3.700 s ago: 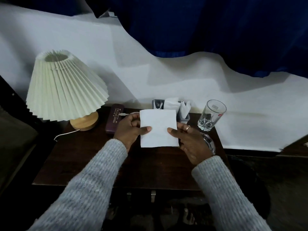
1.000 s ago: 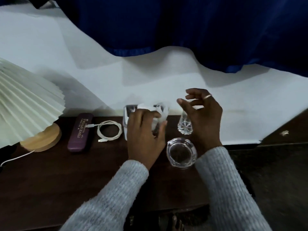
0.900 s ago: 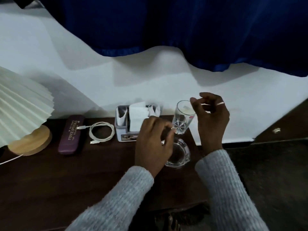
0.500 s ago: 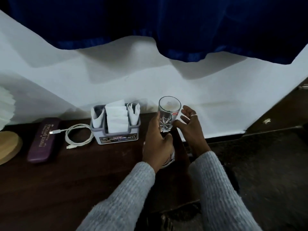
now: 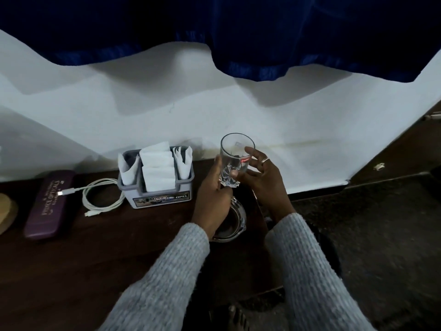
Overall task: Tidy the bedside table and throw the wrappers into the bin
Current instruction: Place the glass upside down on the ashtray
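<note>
Both hands holding a clear cut-glass tumbler [image 5: 235, 161] above the dark wooden table [image 5: 95, 254].

The left hand [image 5: 213, 199] is closing its grip on the tumbler's base; the right hand [image 5: 263, 177] is steadying its side with loosely curled fingers. A clear glass ashtray [image 5: 235, 220] is sitting directly beneath, right of the grey plastic tissue holder [image 5: 162, 197].

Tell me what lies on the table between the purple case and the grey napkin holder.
In the head view, a coiled white cable lies between the purple case and the napkin holder, one plug resting on the case.
</note>
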